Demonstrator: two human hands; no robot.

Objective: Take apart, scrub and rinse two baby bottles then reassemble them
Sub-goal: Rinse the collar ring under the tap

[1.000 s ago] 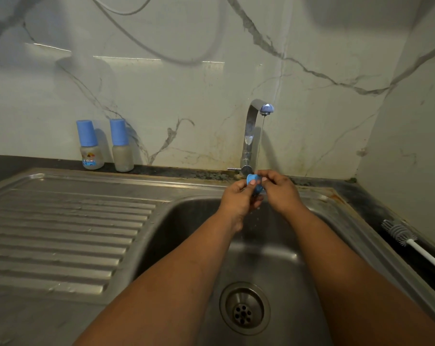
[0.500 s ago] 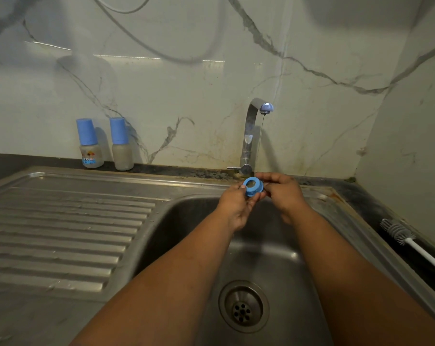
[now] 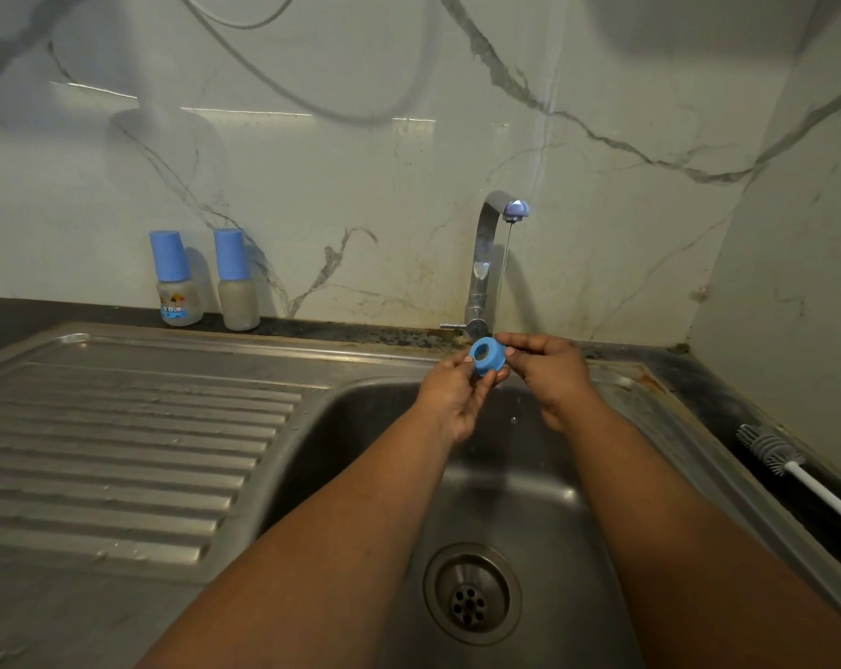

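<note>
Both hands reach out over the sink (image 3: 370,427): the left hand (image 3: 452,398) pinches the blue ring (image 3: 487,355), and the right hand (image 3: 551,374) grips its other edge. Two capped bottles (image 3: 203,282) stand far left of the hands on the desk, contents unclear.

Round plastic screw ring (image 3: 487,355): blue
Two bottle caps (image 3: 169,255): blue
Left frosted bottle (image 3: 179,301): cartoon print
Far wall (image 3: 360,185): white, grey veins
Right bottle brush (image 3: 771,451): grey bristles, white handle

Bare forearms, hands (image 3: 462,398); no sleeves.
</note>
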